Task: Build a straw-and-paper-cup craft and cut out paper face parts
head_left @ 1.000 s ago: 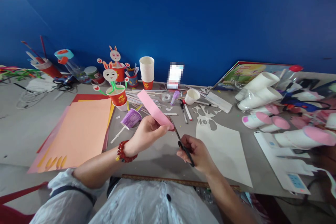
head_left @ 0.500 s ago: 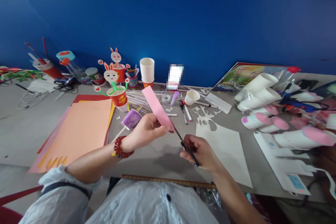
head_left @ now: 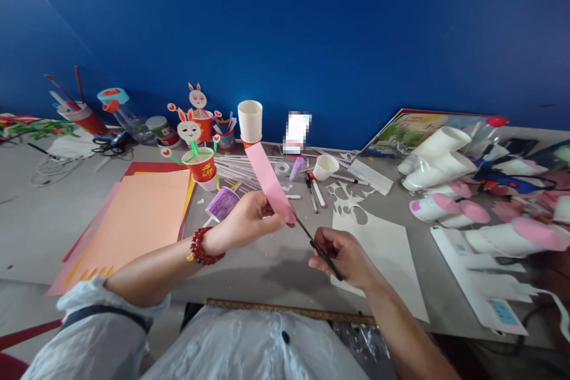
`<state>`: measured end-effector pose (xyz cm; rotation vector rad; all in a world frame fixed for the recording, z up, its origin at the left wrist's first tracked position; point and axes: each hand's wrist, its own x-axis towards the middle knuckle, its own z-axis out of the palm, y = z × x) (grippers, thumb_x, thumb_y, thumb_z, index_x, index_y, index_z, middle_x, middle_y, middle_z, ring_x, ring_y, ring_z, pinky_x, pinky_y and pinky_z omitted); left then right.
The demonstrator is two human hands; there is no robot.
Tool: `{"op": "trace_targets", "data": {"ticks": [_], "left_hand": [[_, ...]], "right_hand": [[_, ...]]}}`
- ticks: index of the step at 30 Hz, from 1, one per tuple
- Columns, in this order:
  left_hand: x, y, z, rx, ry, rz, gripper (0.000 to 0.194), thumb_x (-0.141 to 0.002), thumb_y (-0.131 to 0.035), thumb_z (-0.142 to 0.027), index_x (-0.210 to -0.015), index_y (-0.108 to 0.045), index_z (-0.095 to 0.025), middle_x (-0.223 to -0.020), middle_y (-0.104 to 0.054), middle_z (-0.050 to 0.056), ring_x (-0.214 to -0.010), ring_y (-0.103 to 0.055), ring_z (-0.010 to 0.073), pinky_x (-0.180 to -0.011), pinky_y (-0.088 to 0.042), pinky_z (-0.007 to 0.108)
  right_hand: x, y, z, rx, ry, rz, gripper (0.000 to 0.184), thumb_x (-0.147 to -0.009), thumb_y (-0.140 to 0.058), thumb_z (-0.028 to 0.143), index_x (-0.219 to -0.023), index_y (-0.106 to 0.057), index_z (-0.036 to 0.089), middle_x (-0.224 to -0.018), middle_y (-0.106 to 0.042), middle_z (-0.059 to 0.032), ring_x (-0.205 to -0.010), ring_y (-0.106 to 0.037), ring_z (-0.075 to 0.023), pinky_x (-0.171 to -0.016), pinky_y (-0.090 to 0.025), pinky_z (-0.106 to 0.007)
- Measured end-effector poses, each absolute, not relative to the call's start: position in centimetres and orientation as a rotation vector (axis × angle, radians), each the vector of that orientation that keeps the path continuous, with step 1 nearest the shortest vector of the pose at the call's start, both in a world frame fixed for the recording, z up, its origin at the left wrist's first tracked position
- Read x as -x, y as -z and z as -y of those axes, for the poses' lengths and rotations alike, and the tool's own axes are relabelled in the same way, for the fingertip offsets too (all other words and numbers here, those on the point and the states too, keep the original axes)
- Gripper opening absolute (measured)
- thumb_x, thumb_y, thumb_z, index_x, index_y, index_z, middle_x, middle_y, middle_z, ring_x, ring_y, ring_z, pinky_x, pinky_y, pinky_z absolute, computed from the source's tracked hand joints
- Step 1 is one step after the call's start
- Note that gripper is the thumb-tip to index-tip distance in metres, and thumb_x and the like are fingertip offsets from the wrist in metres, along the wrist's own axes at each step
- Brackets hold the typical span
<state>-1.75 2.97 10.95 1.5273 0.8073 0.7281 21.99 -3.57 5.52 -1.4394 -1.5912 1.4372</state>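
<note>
My left hand (head_left: pixel 249 219) pinches a long pink paper strip (head_left: pixel 269 181) near its lower end, above the grey table. In my right hand (head_left: pixel 345 255) is a pair of scissors with black handles (head_left: pixel 326 260). Their blades reach up and left to the strip's lower end, close to my left thumb. How far the blades are apart is hard to make out. A purple-coloured paper cup (head_left: pixel 222 204) lies tipped over just behind my left wrist. White paper (head_left: pixel 383 255) with cut-out holes along its far part lies beside and partly under my right hand.
Coloured sheets (head_left: pixel 138 208) are stacked at the left. Two rabbit figures stand on red cups (head_left: pixel 202 167). A white paper cup (head_left: pixel 326 167), a red marker (head_left: pixel 317 192) and a glue stick (head_left: pixel 296 168) lie behind my hands. A power strip (head_left: pixel 481 285) is at the right.
My right hand and the scissors have shifted slightly right and down. The pink strip's upper end sits a little farther right. My left hand keeps its hold on the strip.
</note>
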Motion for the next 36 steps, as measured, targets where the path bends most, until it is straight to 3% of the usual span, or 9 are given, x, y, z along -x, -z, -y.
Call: {"op": "trace_targets", "data": {"ticks": [15,27,31,36], "left_hand": [[1.8,-11.4,-3.9,-1.538,-0.64,-0.795,0.016,-0.082,-0.068,-0.025,-0.088,-0.079,-0.015,-0.084,-0.079,0.01,-0.074,-0.072,0.0192,-0.059,-0.054,0.024],[2.0,-11.7,-4.5,-1.58,-0.565,-0.793,0.018,-0.083,-0.069,-0.03,-0.091,-0.078,-0.017,-0.084,-0.078,0.008,-0.074,-0.072,0.0189,-0.059,-0.052,0.024],[2.0,-11.9,-4.4,-1.581,-0.567,-0.803,0.016,-0.083,-0.066,-0.023,-0.091,-0.077,-0.017,-0.086,-0.078,0.008,-0.078,-0.071,0.0191,-0.062,-0.053,0.024],[1.8,-11.8,-4.1,-1.571,-0.593,-0.85,0.017,-0.084,-0.064,-0.026,-0.089,-0.075,-0.015,-0.088,-0.077,0.008,-0.08,-0.069,0.0183,-0.065,-0.051,0.024]], "right_hand": [[-22.8,-6.2,2.6,1.46,-1.35,1.712,0.056,-0.062,-0.087,0.053,-0.061,-0.041,0.022,-0.054,-0.039,0.0078,-0.052,-0.031,-0.0096,-0.045,-0.023,-0.021],[-22.7,-6.6,2.1,1.499,-1.228,1.797,0.059,-0.063,-0.085,0.054,-0.059,-0.037,0.022,-0.055,-0.031,0.0087,-0.054,-0.025,-0.0098,-0.046,-0.02,-0.022],[-22.8,-6.6,2.2,1.525,-1.197,1.839,0.05,-0.064,-0.085,0.049,-0.063,-0.043,0.022,-0.056,-0.042,0.0069,-0.054,-0.033,-0.0109,-0.048,-0.026,-0.022],[-23.4,-7.2,2.3,1.406,-1.461,1.888,0.04,-0.065,-0.084,0.045,-0.078,-0.055,0.021,-0.07,-0.064,-0.0005,-0.058,-0.052,-0.0149,-0.055,-0.041,-0.025]]}}
